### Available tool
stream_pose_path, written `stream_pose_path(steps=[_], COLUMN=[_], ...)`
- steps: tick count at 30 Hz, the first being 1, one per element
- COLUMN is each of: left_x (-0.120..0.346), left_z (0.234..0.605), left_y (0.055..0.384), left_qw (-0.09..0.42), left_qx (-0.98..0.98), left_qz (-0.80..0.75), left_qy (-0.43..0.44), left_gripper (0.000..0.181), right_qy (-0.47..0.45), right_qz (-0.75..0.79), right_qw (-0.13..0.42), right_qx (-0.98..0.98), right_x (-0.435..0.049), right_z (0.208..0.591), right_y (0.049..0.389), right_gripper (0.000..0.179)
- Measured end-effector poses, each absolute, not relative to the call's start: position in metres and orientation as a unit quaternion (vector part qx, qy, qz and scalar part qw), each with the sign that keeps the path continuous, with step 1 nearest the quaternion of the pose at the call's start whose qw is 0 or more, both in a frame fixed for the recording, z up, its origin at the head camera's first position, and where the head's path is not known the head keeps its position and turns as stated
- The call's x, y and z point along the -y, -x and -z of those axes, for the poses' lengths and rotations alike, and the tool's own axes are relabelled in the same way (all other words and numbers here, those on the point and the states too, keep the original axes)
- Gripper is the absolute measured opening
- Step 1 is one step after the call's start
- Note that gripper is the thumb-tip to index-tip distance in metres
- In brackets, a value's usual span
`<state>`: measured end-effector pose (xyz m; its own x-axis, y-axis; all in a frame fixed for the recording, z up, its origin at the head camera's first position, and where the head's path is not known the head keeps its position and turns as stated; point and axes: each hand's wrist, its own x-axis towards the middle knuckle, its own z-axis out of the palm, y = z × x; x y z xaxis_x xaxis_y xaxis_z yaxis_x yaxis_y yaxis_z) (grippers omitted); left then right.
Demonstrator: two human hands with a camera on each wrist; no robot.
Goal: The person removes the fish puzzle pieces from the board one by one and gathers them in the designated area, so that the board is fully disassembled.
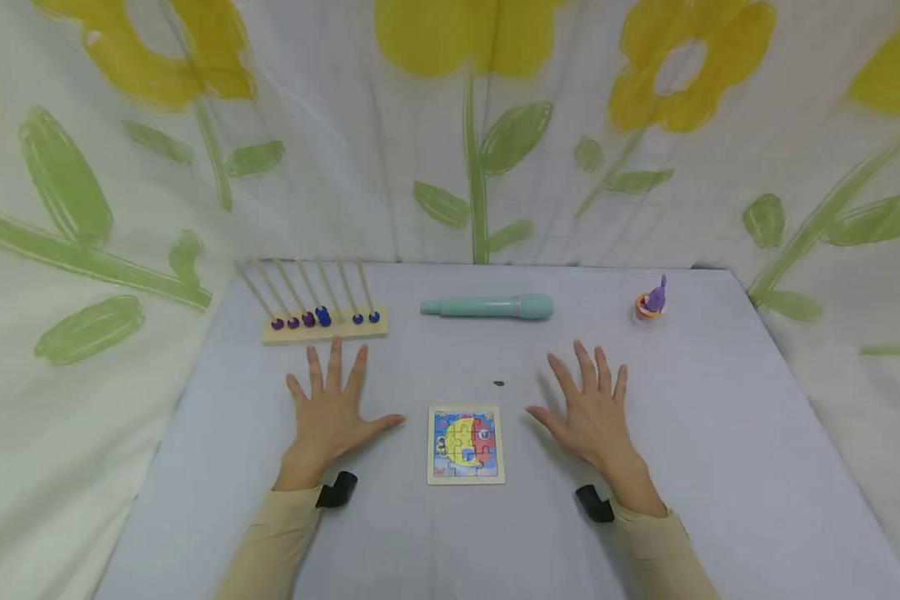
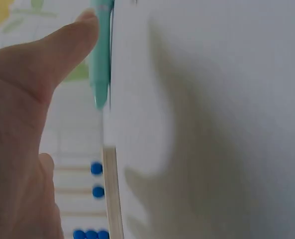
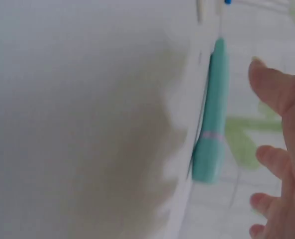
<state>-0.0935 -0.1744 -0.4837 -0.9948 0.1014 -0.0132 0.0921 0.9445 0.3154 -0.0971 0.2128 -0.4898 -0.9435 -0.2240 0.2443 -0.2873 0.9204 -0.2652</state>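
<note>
My left hand [image 1: 328, 423] is held with fingers spread, just in front of a wooden bead rack [image 1: 325, 332] with upright rods and purple and blue beads. My right hand [image 1: 594, 417] is likewise spread, to the right of a small framed jigsaw puzzle [image 1: 465, 445] showing a yellow and red fish. Neither hand holds anything. Shadows in both wrist views show the hands above the tabletop. Behind the puzzle lies a mint-green, microphone-shaped stick [image 1: 487, 307], seen past the left thumb [image 2: 82, 37] and also beyond the right fingers [image 3: 271, 159].
A small purple figure in an orange-rimmed cup [image 1: 650, 302] stands at the back right. Between the puzzle and the green stick lies a tiny dark piece [image 1: 498, 383]. The white table [image 1: 720, 467] backs onto a flower-printed curtain [image 1: 307, 200].
</note>
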Motion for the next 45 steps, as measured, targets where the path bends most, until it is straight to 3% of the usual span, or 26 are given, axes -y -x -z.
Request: stream_pose_path(steps=[5,8,18,24,32,45], left_x=[0.153,0.143,0.098,0.089,0.089,0.089], left_z=[0.476,0.477,0.478,0.481,0.495,0.493], left_y=[0.094,0.090,0.062,0.048,0.038,0.039], left_qw=[0.046,0.036,-0.083,-0.096,-0.160,-0.123], left_qx=[-0.984,-0.985,-0.968,-0.959,-0.945,-0.956], left_qz=[-0.154,-0.148,-0.112,-0.041,-0.029,-0.018], left_qy=[-0.077,-0.084,-0.210,-0.265,-0.284,-0.266], left_gripper=[0.123,0.119,0.060,0.053,0.042,0.042], right_qy=[-0.182,-0.204,-0.274,-0.277,-0.236,-0.207], right_qz=[-0.132,-0.133,-0.177,-0.162,-0.240,-0.306], right_qw=[0.085,0.065,-0.012,-0.066,-0.145,-0.147], right_qx=[0.971,0.968,0.945,0.945,0.931,0.918], right_x=[-0.180,-0.161,-0.123,-0.111,-0.107,-0.102], right_z=[0.478,0.474,0.467,0.469,0.472,0.475], right_y=[0.106,0.110,0.112,0.113,0.116,0.125], right_gripper=[0.077,0.074,0.040,0.037,0.037,0.024])
